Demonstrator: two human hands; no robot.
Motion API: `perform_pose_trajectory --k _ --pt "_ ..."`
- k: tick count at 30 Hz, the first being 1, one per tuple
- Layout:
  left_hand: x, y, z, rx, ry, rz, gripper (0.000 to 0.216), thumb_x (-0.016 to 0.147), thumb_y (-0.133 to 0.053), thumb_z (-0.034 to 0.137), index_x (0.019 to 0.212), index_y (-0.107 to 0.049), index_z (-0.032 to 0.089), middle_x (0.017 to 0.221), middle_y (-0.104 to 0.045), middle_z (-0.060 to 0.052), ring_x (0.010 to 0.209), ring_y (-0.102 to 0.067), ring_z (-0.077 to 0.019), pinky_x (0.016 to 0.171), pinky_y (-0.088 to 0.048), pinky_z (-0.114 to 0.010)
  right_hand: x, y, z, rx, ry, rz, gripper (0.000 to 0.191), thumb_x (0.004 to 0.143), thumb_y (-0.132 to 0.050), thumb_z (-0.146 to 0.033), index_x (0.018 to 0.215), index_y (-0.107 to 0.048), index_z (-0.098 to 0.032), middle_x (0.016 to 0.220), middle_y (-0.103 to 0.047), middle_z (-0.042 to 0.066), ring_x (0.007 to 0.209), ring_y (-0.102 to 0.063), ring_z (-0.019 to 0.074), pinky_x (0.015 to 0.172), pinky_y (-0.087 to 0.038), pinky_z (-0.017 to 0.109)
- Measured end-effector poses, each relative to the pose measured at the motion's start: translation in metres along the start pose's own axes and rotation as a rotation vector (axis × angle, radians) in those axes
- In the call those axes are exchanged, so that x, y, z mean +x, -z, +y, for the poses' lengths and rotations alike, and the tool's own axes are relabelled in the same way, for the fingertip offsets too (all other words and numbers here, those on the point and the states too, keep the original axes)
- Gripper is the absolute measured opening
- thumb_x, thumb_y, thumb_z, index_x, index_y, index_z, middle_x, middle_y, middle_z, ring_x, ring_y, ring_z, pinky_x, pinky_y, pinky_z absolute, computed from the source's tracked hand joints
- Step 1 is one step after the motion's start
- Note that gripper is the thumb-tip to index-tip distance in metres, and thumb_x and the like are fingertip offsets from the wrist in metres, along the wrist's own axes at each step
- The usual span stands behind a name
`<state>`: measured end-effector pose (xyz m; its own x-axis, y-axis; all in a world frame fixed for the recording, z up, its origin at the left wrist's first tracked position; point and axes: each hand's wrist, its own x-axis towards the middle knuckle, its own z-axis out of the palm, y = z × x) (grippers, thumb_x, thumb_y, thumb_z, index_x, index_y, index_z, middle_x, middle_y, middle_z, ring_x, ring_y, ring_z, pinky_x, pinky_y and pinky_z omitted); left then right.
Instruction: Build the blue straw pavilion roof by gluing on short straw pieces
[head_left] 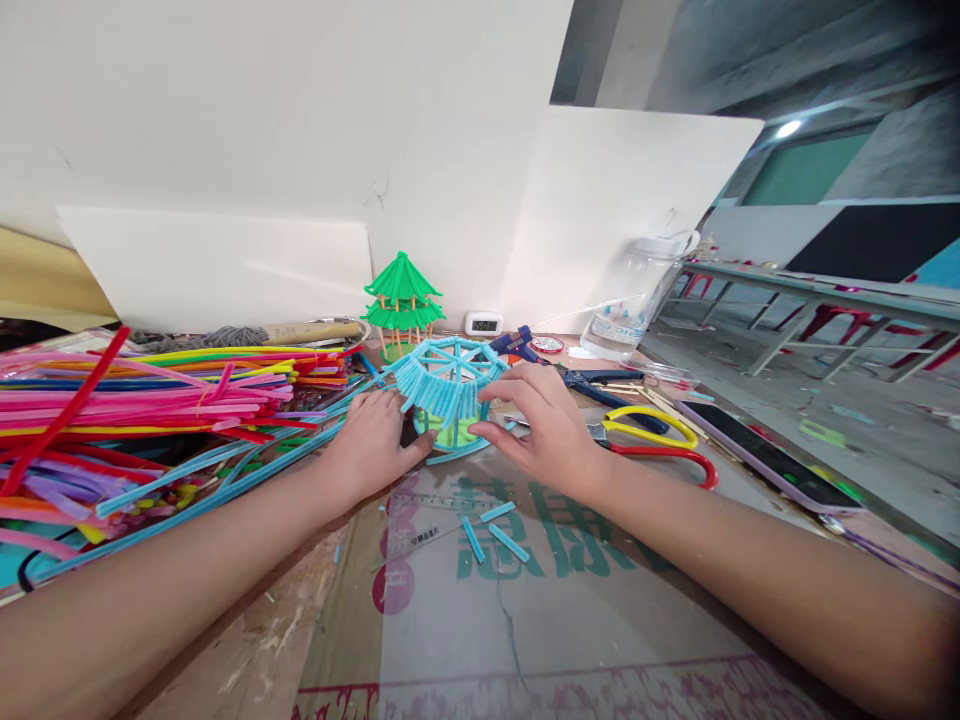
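A light blue pipe-cleaner pavilion roof (448,382) with a green base stands on the cardboard sheet (540,600). My left hand (373,443) grips its left side, thumb against the lower rim. My right hand (544,425) holds its right side, with the fingers spread over the roof edge and the thumb near the base. Short blue cut pieces (491,530) lie on the cardboard just in front of my hands. A finished green pavilion model (403,300) stands behind, against the wall.
A big heap of coloured pipe cleaners (150,400) fills the left. To the right lie yellow and red handled scissors (660,440), blue pliers (600,380), a phone (772,460) and a clear plastic jar (637,300). A small digital clock (484,323) sits by the wall.
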<state>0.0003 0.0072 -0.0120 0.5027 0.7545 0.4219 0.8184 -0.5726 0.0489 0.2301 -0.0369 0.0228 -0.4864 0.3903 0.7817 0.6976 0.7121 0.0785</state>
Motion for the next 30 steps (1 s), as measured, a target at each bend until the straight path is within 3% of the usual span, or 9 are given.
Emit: perform_pose_trajectory --k 5,8,11,13,18,24,30 --pt "0.0 -0.001 -0.002 -0.062 -0.011 0.003 0.042 0.092 -0.041 0.053 0.108 -0.055 0.017 0.101 -0.062 -0.012 0.103 -0.056 -0.0305 0.089 -0.04 -0.046 0.016 0.016 -0.001 0.175 -0.209 0.014 0.017 0.092 -0.054 -0.027 0.104 -0.064 -0.021 0.09 -0.058 0.007 0.087 -0.056 0.0209 0.077 -0.046 0.036" --pt "0.0 0.0 -0.002 -0.091 0.003 -0.005 0.041 0.092 -0.041 0.052 0.108 -0.055 0.016 0.101 -0.062 -0.012 0.102 -0.056 -0.03 0.087 -0.041 -0.045 0.033 0.029 0.002 0.218 -0.274 -0.048 0.018 0.091 -0.055 -0.026 0.1 -0.07 -0.022 0.094 -0.058 0.007 0.091 -0.058 0.0208 0.08 -0.048 0.037" --pt "0.001 0.001 -0.002 -0.079 0.003 -0.003 0.042 0.091 -0.043 0.052 0.109 -0.054 0.016 0.105 -0.061 -0.013 0.107 -0.055 -0.0305 0.091 -0.04 -0.045 0.048 0.038 0.007 0.201 -0.274 -0.152 0.016 0.089 -0.058 -0.026 0.094 -0.073 -0.023 0.121 -0.056 0.01 0.113 -0.055 0.025 0.092 -0.046 0.044" --pt "0.001 0.001 -0.002 -0.061 -0.004 -0.001 0.042 0.091 -0.042 0.052 0.109 -0.055 0.016 0.107 -0.06 -0.013 0.109 -0.053 -0.0308 0.092 -0.039 -0.046 0.056 0.04 0.011 0.196 -0.256 -0.263 0.016 0.089 -0.058 -0.027 0.092 -0.073 -0.024 0.139 -0.047 0.009 0.129 -0.045 0.0282 0.099 -0.042 0.05" --pt "0.001 0.0 -0.003 -0.027 -0.001 0.01 0.041 0.091 -0.042 0.052 0.105 -0.055 0.016 0.106 -0.061 -0.013 0.108 -0.054 -0.0307 0.092 -0.04 -0.046 0.066 0.036 0.015 0.233 -0.215 -0.495 0.02 0.09 -0.057 -0.033 0.095 -0.074 -0.023 0.149 -0.04 0.007 0.144 -0.023 0.029 0.111 -0.03 0.057" --pt "0.0 -0.001 -0.003 -0.036 -0.029 0.045 0.04 0.091 -0.042 0.052 0.107 -0.056 0.017 0.109 -0.061 -0.013 0.11 -0.053 -0.0302 0.093 -0.039 -0.046 0.07 0.028 0.014 0.273 -0.19 -0.535 0.016 0.088 -0.061 -0.034 0.087 -0.073 -0.023 0.148 -0.043 0.005 0.144 -0.025 0.0279 0.114 -0.026 0.055" --pt "0.0 -0.001 -0.004 -0.032 -0.033 0.033 0.042 0.091 -0.042 0.052 0.11 -0.057 0.017 0.11 -0.061 -0.013 0.112 -0.052 -0.031 0.094 -0.038 -0.047 0.064 0.022 0.015 0.319 -0.203 -0.451 0.016 0.089 -0.06 -0.033 0.086 -0.07 -0.02 0.144 -0.048 0.009 0.14 -0.034 0.0258 0.112 -0.03 0.051"
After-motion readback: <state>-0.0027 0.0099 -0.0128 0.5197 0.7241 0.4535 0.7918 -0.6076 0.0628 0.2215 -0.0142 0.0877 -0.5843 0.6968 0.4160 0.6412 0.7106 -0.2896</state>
